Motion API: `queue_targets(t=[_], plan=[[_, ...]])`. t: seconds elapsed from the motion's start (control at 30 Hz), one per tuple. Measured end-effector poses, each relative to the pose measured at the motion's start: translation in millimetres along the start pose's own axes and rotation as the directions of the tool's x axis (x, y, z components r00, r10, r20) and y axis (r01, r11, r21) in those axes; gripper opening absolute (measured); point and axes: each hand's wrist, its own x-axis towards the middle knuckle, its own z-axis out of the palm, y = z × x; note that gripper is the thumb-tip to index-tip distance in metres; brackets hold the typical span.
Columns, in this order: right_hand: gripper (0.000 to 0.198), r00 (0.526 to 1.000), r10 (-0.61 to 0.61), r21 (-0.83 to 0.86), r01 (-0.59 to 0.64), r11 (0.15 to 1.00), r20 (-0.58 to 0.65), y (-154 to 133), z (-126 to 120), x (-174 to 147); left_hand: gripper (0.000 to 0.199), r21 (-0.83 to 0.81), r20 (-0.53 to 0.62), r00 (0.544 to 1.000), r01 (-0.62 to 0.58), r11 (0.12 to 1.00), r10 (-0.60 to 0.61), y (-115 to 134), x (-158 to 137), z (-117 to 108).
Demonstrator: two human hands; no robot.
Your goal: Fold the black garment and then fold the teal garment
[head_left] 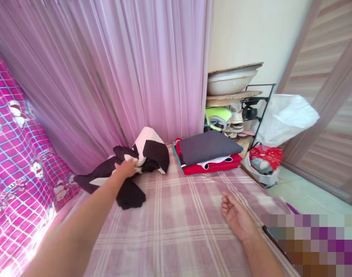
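Note:
A crumpled black-and-white garment [155, 154] lies at the far left of the bed, against the curtain. My left hand [126, 167] reaches out to it, its fingers closed on the white fabric near the middle. Over the near right of the bed, my right hand [236, 215] is turned partly palm up with curled fingers and nothing in them. Beyond that hand sits a stack of folded clothes, with a dark grey piece [210, 148] on top and red cloth [213, 166] below. White and green edges show between the layers.
A plaid sheet [164, 231] covers the bed. Purple curtains [153, 69] hang behind it. Right of the stack stands a black rack [270, 98] with shoes and basins [230, 82]; plastic bags [291, 119] are beside it. Pink printed fabric [11, 154] hangs at left.

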Motion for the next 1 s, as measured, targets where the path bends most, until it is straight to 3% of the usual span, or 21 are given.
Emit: queue_targets(t=[0.07, 0.13, 0.23, 0.33, 0.4, 0.47, 0.57, 0.67, 0.73, 0.8, 0.9, 1.0], plan=[[0.030, 1.000, 0.009, 0.010, -0.009, 1.000, -0.001, 0.2, 1.0, -0.3, 0.060, 0.041, 0.073, 0.993, 0.085, 0.996, -0.088, 1.4, -9.8, 32.8], [0.031, 1.000, 0.023, 0.032, -0.023, 0.999, 0.001, 0.2, 2.0, -0.5, 0.063, 0.061, 0.110, 0.986, 0.117, 0.991, -0.123, -0.9, -12.2, 42.8], [0.032, 1.000, 0.028, 0.057, -0.028, 0.998, -0.001, -0.1, 3.9, -1.4, 0.063, 0.075, 0.132, 0.984, 0.110, 0.991, -0.120, -5.4, -8.3, 27.5], [0.032, 1.000, 0.022, 0.058, -0.021, 0.998, 0.000, 0.1, 6.3, -2.8, 0.061, 0.076, 0.043, 0.993, 0.105, 0.992, -0.109, 3.0, -5.1, 3.8], [0.033, 1.000, 0.016, 0.058, -0.016, 0.998, -0.001, 0.3, 7.9, -3.8, 0.061, 0.082, -0.061, 0.994, 0.096, 0.992, -0.092, 22.8, -5.8, -7.1], [0.034, 1.000, 0.010, 0.057, -0.010, 0.998, 0.001, 0.2, 9.3, -4.8, 0.060, 0.089, -0.163, 0.987, 0.009, 0.996, 0.006, 55.1, -8.4, -13.6], [0.033, 1.000, 0.011, 0.062, -0.012, 0.998, 0.008, -1.1, 10.9, -6.1, 0.048, 0.068, -0.248, 0.921, -0.292, 0.954, 0.300, 118.4, -11.9, -18.1], [0.033, 1.000, 0.031, 0.081, -0.031, 0.996, 0.003, -3.1, 12.1, -7.0, 0.039, 0.049, -0.263, 0.851, -0.459, 0.887, 0.455, 179.3, -10.0, -18.6], [0.034, 0.999, 0.048, 0.091, -0.047, 0.995, -0.006, -3.9, 12.5, -7.0, 0.038, 0.056, -0.254, 0.854, -0.455, 0.889, 0.453, 209.2, -5.4, -16.5], [0.034, 0.998, 0.057, 0.095, -0.056, 0.994, -0.011, -3.9, 12.5, -6.7, 0.034, 0.069, -0.224, 0.890, -0.393, 0.917, 0.398, 228.1, 0.6, -13.1], [0.031, 0.999, 0.050, 0.094, -0.049, 0.994, -0.008, -2.8, 12.3, -5.8, 0.024, 0.087, -0.178, 0.928, -0.315, 0.945, 0.326, 240.1, 8.6, -8.6], [0.029, 0.999, 0.037, 0.089, -0.036, 0.995, -0.009, -1.8, 12.5, -5.0, 0.023, 0.110, -0.168, 0.931, -0.308, 0.945, 0.323, 241.9, 11.9, -9.7]])
